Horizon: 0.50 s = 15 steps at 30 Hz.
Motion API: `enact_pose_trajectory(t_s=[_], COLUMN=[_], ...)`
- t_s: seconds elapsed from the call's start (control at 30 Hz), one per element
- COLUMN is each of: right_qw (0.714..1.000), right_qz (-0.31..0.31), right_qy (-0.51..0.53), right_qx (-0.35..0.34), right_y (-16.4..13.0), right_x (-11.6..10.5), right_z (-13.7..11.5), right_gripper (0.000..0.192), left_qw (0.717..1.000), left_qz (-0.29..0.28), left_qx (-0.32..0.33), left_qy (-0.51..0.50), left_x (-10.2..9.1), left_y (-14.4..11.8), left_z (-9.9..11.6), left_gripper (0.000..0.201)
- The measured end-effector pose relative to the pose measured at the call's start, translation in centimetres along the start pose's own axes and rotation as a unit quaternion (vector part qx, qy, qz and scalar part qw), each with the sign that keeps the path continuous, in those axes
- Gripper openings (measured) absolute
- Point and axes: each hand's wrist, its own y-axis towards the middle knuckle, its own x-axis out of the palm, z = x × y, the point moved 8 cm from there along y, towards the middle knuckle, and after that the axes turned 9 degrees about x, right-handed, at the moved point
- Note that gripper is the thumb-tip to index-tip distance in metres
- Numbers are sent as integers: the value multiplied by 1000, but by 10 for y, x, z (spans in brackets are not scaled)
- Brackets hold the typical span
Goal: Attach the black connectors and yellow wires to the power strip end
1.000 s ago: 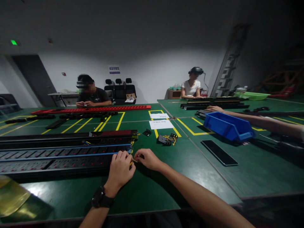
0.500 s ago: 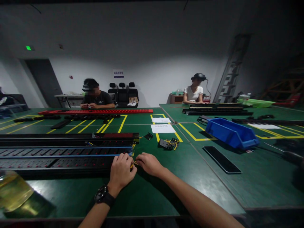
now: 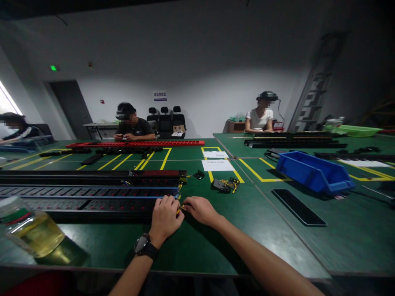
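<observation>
At the right end of a long black slotted rail with red dots [image 3: 117,204], my left hand [image 3: 166,218], with a watch on its wrist, is closed round a yellow wire [image 3: 178,211]. My right hand [image 3: 201,211] meets it from the right, thumb and fingers pinched on the same short wire. Part of the wire and the rail's end are hidden behind my fingers. A blue-edged rail [image 3: 92,191] lies just behind, parallel to the first. Beyond my hands are a small black bracket [image 3: 199,174] and dark brackets with yellow wires [image 3: 222,186].
A bottle of yellow liquid [image 3: 33,234] stands at the near left. To the right lie a phone [image 3: 298,207] and a blue bin [image 3: 311,174]. Paper sheets [image 3: 217,165] and a red rail [image 3: 135,144] are farther back. Several people sit around the green tables.
The view has swung left, so everything appears farther right and more of the bottle shows. My hands stay together at the rail's end with the yellow wire.
</observation>
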Motion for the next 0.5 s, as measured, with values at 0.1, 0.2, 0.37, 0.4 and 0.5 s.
enact_pose_trajectory(t_s=[0.1,0.2,0.37,0.4,0.5], right_qw=[1000,1000,1000,1000,1000], right_qz=[3,2,-2,-1,3], right_qy=[6,8,14,15,17], right_qx=[-2,1,3,2,-2], right_y=[0,1,3,3,3], right_x=[-1,-1,1,2,2], right_z=[0,0,2,3,3], right_gripper=[21,20,20,19,18], left_qw=[1000,1000,1000,1000,1000], left_qz=[0,1,7,8,10], left_qx=[0,0,1,1,0], left_qy=[2,2,-3,-3,-6], left_x=[0,0,1,1,1], left_y=[1,1,1,1,0], left_z=[-1,-1,-1,-1,-1], left_gripper=[11,11,11,10,9])
